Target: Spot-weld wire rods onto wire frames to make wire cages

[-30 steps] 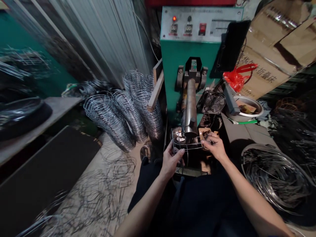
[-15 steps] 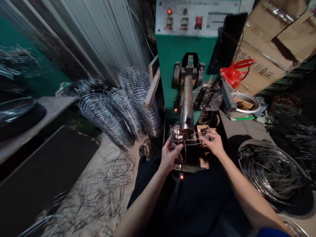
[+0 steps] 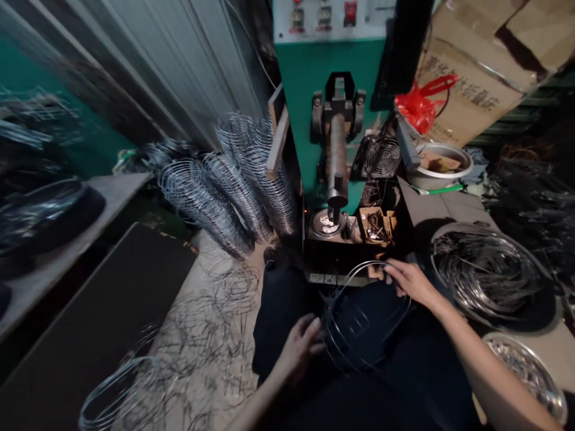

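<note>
A rounded frame of thin metal wire [image 3: 368,263] hangs over my dark-clothed lap, its near side hard to make out against the cloth. My right hand [image 3: 411,280] pinches its upper right rim between thumb and fingers. On the other side, my left hand [image 3: 302,344] is open, fingers slightly curled and apart, close to the frame's left edge. Above and beyond both hands, the steel cylinder arm [image 3: 336,161] of a green machine [image 3: 296,90] points toward me, with no wire frame at its tip.
Tall stacks of wire rings [image 3: 204,203] lean left of the machine. Loose wire pieces [image 3: 202,335] litter the floor. At right are a tub of wire [image 3: 489,275], a bowl of small metal parts [image 3: 523,365] and a metal basin [image 3: 440,179]. A small cardboard box [image 3: 375,224] sits under the arm.
The wire frame has come off the machine's arm tip and down toward my lap. My left hand has let go of it and dropped lower; my right hand has moved nearer with the frame.
</note>
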Tool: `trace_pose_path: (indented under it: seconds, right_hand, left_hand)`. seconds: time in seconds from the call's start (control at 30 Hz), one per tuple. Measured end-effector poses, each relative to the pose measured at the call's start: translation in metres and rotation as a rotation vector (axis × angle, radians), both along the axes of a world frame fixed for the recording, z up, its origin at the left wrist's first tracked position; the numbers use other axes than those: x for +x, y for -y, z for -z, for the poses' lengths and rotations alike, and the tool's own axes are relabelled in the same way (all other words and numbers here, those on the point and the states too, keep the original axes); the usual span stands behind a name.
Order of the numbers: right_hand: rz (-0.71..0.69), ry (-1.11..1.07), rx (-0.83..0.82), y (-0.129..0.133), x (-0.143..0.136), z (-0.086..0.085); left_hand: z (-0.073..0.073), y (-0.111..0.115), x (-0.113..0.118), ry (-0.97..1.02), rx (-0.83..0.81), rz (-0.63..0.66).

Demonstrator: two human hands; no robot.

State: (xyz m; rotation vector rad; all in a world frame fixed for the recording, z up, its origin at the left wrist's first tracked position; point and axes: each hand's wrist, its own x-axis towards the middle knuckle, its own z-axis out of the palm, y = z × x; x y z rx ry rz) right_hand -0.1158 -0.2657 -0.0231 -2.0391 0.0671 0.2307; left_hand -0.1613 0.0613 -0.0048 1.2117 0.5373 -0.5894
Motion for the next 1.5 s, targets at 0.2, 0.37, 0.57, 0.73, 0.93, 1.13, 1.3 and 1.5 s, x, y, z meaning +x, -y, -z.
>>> trace_pose_path:
  seconds: [0.2, 0.37, 0.57, 0.73, 0.93, 1.13, 1.3, 1.5]
  right_hand:
    - [-0.271, 0.081, -0.077, -0.056, 0.035, -0.012]
    - [0.075, 0.397, -0.182, -0.054, -0.008, 0.011]
    - [0.139, 0.472, -0.257, -0.041, -0.017, 0.031]
    - [0.051, 0.463, -0.444, -0.044, 0.027, 0.009]
    - [-0.098, 0.368, -0.680, -0.047, 0.060, -0.027]
    - [-0.197, 0.379, -0.665, -0.049, 0.082, -0.045]
    - [-0.252, 0.407, -0.611, -0.050, 0.096, -0.061]
    - [-0.304, 0.428, -0.616, -0.053, 0.108, -0.081]
  left_hand:
    - [0.002, 0.019, 0.080, 0.925, 0.559, 0.507]
    - [0.023, 0.048, 0.103, 1.046, 0.701, 0.527]
    - [0.021, 0.050, 0.107, 1.086, 0.858, 0.576]
    - [0.003, 0.050, 0.137, 1.146, 0.993, 0.643]
    - [-0.010, 0.044, 0.161, 1.213, 1.090, 0.713]
    - [-0.028, 0.039, 0.171, 1.220, 1.154, 0.760]
    - [-0.051, 0.036, 0.174, 1.191, 1.226, 0.793]
    - [-0.077, 0.034, 0.173, 1.138, 1.316, 0.793]
